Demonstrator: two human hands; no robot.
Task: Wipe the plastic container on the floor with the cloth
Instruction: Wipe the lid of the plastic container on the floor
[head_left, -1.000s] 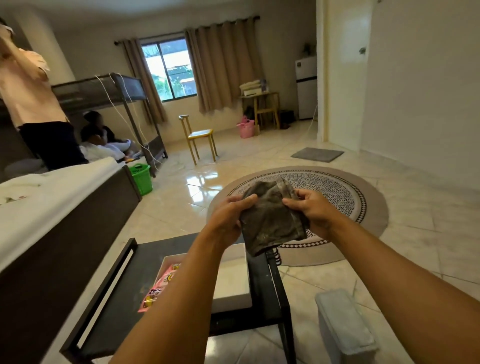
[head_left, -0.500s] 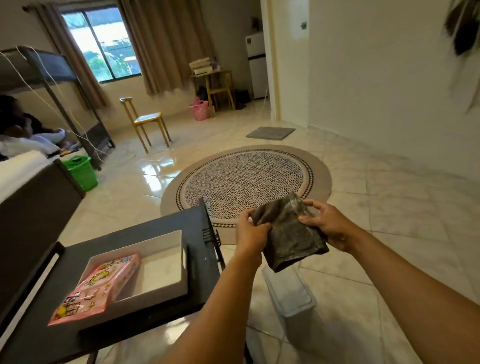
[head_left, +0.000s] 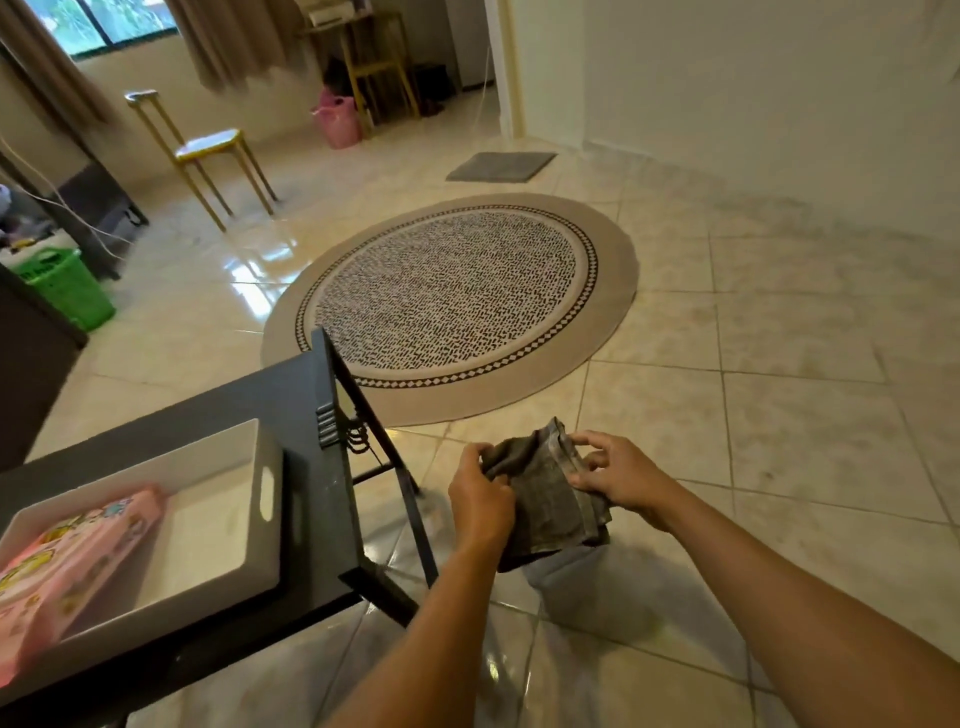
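A dark grey-brown cloth (head_left: 545, 499) hangs folded between both hands, low over the tiled floor. My left hand (head_left: 480, 501) grips its left edge. My right hand (head_left: 615, 478) pinches its right edge with fingers and thumb. Directly below the cloth stands the translucent grey plastic container (head_left: 613, 592) on the floor; its upper end is hidden behind the cloth. The cloth does not touch it as far as I can tell.
A black table (head_left: 306, 415) stands at left with a white tray (head_left: 223, 566) holding a pink packet (head_left: 67, 561). A round patterned rug (head_left: 452, 301) lies ahead. Further off are a yellow chair (head_left: 208, 150), a green basket (head_left: 62, 286), a pink bucket (head_left: 337, 119) and a grey mat (head_left: 501, 166).
My view has turned right and tipped down toward the floor. Both hands have lowered with the cloth from table height to just above the container.
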